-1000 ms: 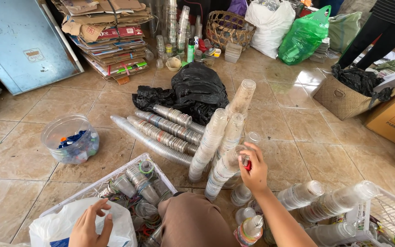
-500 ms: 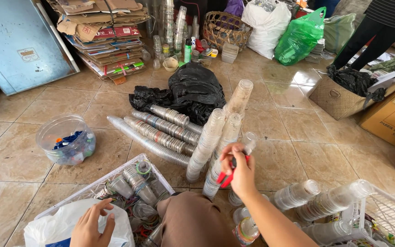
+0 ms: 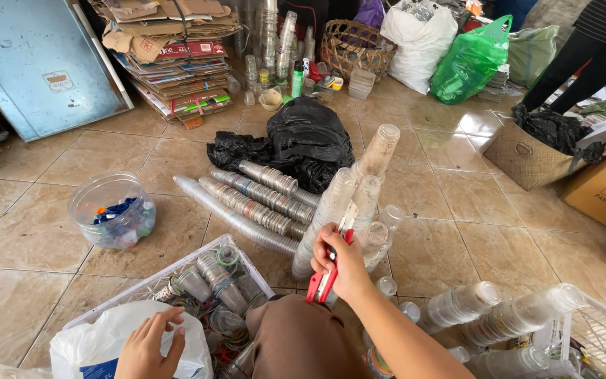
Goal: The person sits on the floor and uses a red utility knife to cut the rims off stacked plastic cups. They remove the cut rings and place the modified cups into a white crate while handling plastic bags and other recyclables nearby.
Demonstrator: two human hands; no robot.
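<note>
On the tan tiled floor (image 3: 457,231) among stacked clear plastic cups (image 3: 331,217), the right hand (image 3: 341,263) fingers grip a red-handled cutter (image 3: 325,277); the left hand (image 3: 152,344) rests open-fingered on a white plastic bag (image 3: 85,351).

I see a beige tiled floor (image 3: 50,245) in daylight, a blue panel (image 3: 29,63) leaning at the left, and stacked cardboard (image 3: 170,56) beside it.

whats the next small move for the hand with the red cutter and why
Probably lower the red cutter and free the right hand: it is raised beside the leaning stack of clear cups, cutting nothing, while the left hand rests on the white bag by the crate of loose cups.
</note>
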